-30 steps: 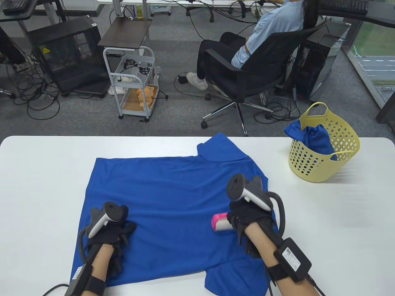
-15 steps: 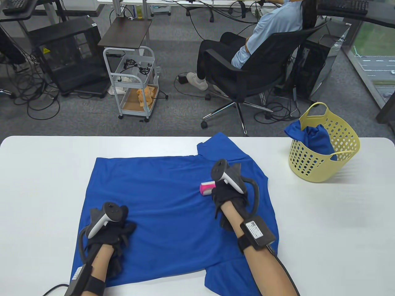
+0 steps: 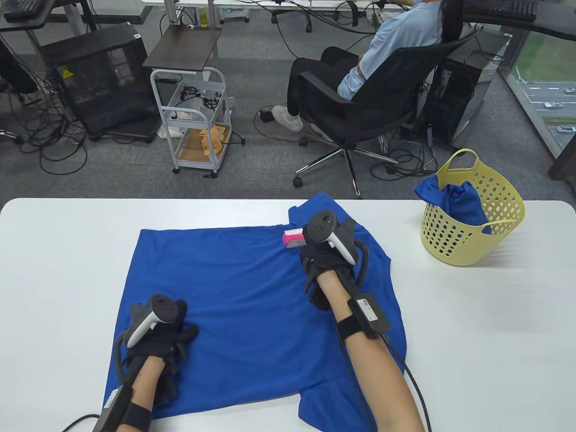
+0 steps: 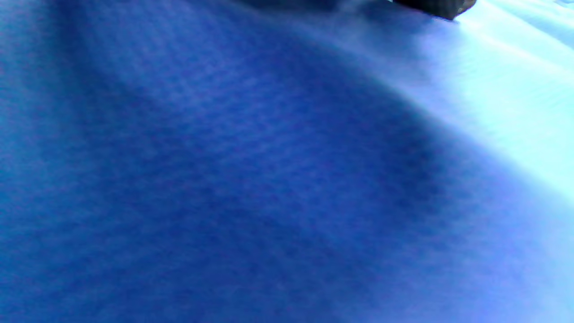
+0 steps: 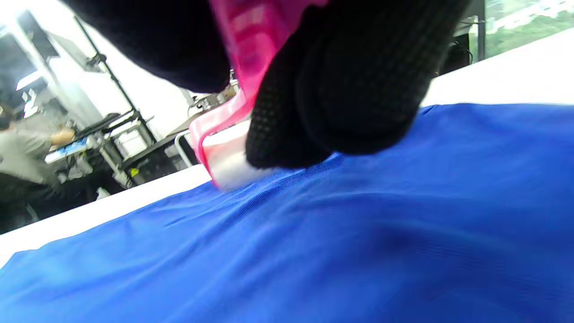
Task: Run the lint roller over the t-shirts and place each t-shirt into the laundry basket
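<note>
A blue t-shirt (image 3: 243, 288) lies spread flat on the white table (image 3: 58, 252). My right hand (image 3: 321, 258) grips a pink lint roller (image 3: 292, 238) and holds it down on the shirt near its far edge, by the collar. In the right wrist view the roller (image 5: 233, 134) touches the cloth (image 5: 358, 233) under my curled gloved fingers (image 5: 341, 89). My left hand (image 3: 168, 335) rests on the shirt's near left part, pinning it down. The left wrist view shows only blue cloth (image 4: 224, 179) up close.
A yellow laundry basket (image 3: 472, 211) stands at the table's far right with another blue garment (image 3: 454, 202) in it. Past the table, a person sits in an office chair (image 3: 382, 103), and a white cart (image 3: 198, 121) stands on the floor.
My right hand has pushed the lint roller away from me across the shirt, from its near right part up to the far edge by the collar. The left hand has stayed put.
</note>
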Demonstrator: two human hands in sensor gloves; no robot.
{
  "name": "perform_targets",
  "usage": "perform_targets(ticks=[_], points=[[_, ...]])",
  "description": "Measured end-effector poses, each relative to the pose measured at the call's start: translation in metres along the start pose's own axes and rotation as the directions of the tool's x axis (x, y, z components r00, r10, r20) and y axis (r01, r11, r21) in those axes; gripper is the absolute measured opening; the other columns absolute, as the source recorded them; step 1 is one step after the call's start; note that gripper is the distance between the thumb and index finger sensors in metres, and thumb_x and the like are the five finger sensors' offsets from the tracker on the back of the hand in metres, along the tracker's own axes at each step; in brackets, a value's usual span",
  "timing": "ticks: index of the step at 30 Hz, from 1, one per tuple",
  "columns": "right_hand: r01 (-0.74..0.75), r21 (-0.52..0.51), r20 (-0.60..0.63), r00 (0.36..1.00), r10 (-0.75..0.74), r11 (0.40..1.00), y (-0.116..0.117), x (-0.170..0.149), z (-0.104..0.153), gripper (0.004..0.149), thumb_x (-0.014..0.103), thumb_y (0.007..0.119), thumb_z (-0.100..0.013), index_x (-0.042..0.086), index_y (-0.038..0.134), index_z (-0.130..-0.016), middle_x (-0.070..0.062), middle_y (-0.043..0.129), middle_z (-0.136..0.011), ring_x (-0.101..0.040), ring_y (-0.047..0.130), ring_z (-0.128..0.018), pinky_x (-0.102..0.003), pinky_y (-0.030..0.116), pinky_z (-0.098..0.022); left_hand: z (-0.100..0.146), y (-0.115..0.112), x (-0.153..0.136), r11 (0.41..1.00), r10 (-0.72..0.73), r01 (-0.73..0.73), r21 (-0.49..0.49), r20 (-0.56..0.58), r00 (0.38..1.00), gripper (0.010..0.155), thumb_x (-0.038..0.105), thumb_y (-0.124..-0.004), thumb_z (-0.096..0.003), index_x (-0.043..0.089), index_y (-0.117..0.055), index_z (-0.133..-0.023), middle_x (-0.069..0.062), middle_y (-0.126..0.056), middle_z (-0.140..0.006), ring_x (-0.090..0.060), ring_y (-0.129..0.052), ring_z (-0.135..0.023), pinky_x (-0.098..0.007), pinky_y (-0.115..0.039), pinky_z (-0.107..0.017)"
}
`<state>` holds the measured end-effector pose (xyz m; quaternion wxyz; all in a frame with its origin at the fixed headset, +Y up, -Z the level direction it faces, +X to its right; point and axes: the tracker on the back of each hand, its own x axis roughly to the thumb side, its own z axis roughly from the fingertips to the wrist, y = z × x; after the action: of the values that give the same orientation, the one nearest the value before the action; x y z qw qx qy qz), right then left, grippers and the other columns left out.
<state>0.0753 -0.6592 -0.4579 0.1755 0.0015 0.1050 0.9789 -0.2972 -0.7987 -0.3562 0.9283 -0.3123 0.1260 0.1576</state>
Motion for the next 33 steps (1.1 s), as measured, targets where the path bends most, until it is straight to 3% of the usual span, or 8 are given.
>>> perform_targets(ticks=[3,5,7,10,15,24,28,33], points=[[-0.166,0.211,0.057,0.986,0.157,0.963,-0.007,0.011,0.060,0.049,0.039,0.073,-0.057,0.022,0.066,-0.102,-0.017,0.100,-0.076,-0.010,0.105,-0.031,-0.016,0.093,-0.015,0.000,0.000,0.000,1.000,0.000,0.000,0.001,-0.001,1.000,0.076,0.066,-0.051,-0.0512,0.049,-0.002,-0.107,0.005,0.015,-0.111,-0.045,0.015,-0.100,-0.071,-0.008,-0.066],[-0.191,0.335,0.074,0.982,0.176,0.923,0.004,0.017,0.096,0.048,0.037,0.073,-0.057,0.019,0.069,-0.101,-0.021,0.100,-0.076,-0.013,0.106,-0.030,-0.019,0.094,-0.014,0.000,0.000,0.000,1.000,-0.001,0.001,0.001,-0.001,1.000,0.076,0.066,-0.051,-0.0512,0.049,-0.003,-0.107,0.005,0.014,-0.111,-0.045,0.015,-0.100,-0.071,-0.008,-0.066],[-0.262,0.342,0.114,0.965,0.237,0.903,0.020,0.021,0.120,0.048,0.034,0.074,-0.056,0.015,0.072,-0.100,-0.026,0.099,-0.076,-0.017,0.107,-0.030,-0.021,0.094,-0.014,0.000,0.000,0.000,1.000,-0.002,0.002,0.003,-0.001,1.000,0.075,0.066,-0.051,-0.0511,0.049,-0.002,-0.106,0.005,0.014,-0.111,-0.045,0.015,-0.101,-0.071,-0.008,-0.066],[-0.322,0.339,0.096,0.947,0.308,0.884,0.043,0.022,0.126,0.048,0.033,0.073,-0.056,0.012,0.072,-0.099,-0.027,0.098,-0.075,-0.016,0.107,-0.028,-0.020,0.095,-0.011,0.000,0.000,-0.001,1.000,-0.005,0.005,0.007,-0.001,1.000,0.075,0.066,-0.051,-0.0511,0.049,-0.002,-0.106,0.005,0.014,-0.111,-0.045,0.015,-0.101,-0.071,-0.008,-0.066],[-0.204,0.300,0.014,0.978,0.209,0.932,0.041,0.018,0.076,0.049,0.036,0.068,-0.058,0.016,0.063,-0.102,-0.021,0.094,-0.081,-0.012,0.104,-0.031,-0.015,0.091,-0.013,0.000,-0.001,0.000,1.000,-0.010,0.010,0.012,-0.001,1.000,0.075,0.066,-0.050,-0.0510,0.049,-0.003,-0.107,0.004,0.014,-0.111,-0.045,0.014,-0.101,-0.071,-0.009,-0.067],[0.092,0.170,-0.112,0.991,-0.074,0.981,0.069,0.026,-0.064,0.059,0.033,0.065,-0.059,0.021,0.033,-0.108,-0.018,0.075,-0.091,-0.020,0.096,-0.046,-0.020,0.088,-0.018,0.000,-0.001,0.000,1.000,-0.008,0.008,0.011,0.000,1.000,0.076,0.066,-0.051,-0.0510,0.049,-0.003,-0.107,0.004,0.014,-0.111,-0.045,0.014,-0.101,-0.071,-0.008,-0.067],[0.051,0.153,-0.120,0.992,-0.033,0.987,0.082,0.028,-0.092,0.066,0.032,0.063,-0.059,0.027,0.018,-0.107,-0.016,0.062,-0.102,-0.021,0.091,-0.061,-0.021,0.088,-0.028,0.000,-0.001,0.000,1.000,-0.008,0.008,0.015,-0.003,1.000,0.076,0.066,-0.051,-0.0508,0.049,-0.003,-0.107,0.005,0.013,-0.112,-0.044,0.014,-0.102,-0.071,-0.008,-0.067],[0.097,0.030,-0.031,0.995,-0.096,0.995,0.076,0.022,-0.084,0.068,0.030,0.064,-0.058,0.025,0.017,-0.106,-0.016,0.060,-0.104,-0.019,0.088,-0.065,-0.023,0.086,-0.036,0.003,0.006,-0.001,0.997,-0.023,0.023,0.069,-0.003,1.000,0.077,0.067,-0.057,-0.0498,0.048,-0.012,-0.109,0.005,0.003,-0.116,-0.044,0.004,-0.106,-0.071,-0.015,-0.071]])
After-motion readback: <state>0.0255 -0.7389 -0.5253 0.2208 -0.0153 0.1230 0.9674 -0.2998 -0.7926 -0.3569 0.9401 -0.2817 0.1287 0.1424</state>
